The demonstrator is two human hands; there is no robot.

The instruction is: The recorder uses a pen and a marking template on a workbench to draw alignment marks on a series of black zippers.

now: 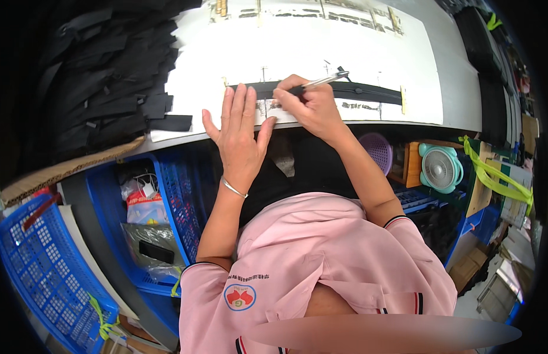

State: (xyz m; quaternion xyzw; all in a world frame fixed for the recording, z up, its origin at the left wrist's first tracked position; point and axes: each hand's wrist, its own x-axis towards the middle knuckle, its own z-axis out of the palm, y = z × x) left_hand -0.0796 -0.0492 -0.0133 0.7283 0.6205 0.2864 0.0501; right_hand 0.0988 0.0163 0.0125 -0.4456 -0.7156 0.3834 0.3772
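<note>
My left hand (241, 138) lies flat with its fingers spread, the fingertips over the left part of a long black strip (368, 92). This strip runs left to right along the near side of a white sheet (309, 50) on the table. Closed around a silver and black pen (328, 79), my right hand (314, 111) rests over the middle of the strip. Its fingers hide the pen's tip. Dark marks and short lines show on the sheet beside the strip, and a small yellowish piece (403, 100) sits at its right end.
Black fabric-like strips (91, 76) are heaped at the left, by a cardboard edge (79, 168). Below the table stand a blue crate (147, 221) with bags and a phone, and another blue basket (50, 271). A turquoise fan (440, 167) and purple basket (376, 152) are at right.
</note>
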